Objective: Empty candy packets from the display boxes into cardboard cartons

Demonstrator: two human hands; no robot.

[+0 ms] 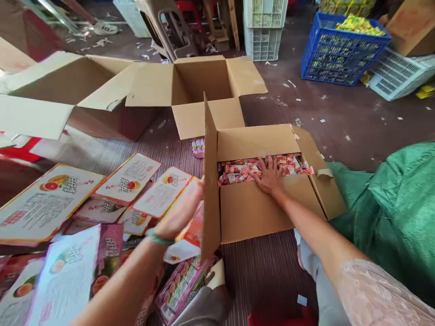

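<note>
An open cardboard carton (265, 208) sits on the floor in front of me, filled with small pink-red wrapped packets (238, 170). My right hand (270, 175) lies over the packets with fingers spread, its heel at the inner edge of the near flaps. The carton's left flap (211, 194) stands upright. Just left of that flap is my left hand (185, 208), smeared by motion, a green band at the wrist. Its fingertips are blurred or hidden at the flap, so I cannot tell whether they touch it.
Printed fruit-picture boxes (124, 179) lie piled at left. Two open cartons, one brown (207, 115) and one at left (41, 115), stand beyond. A green sack (401, 203) bulges at right. Farther back are a blue crate (340, 50), white crates (263, 40) and a chair (166, 27).
</note>
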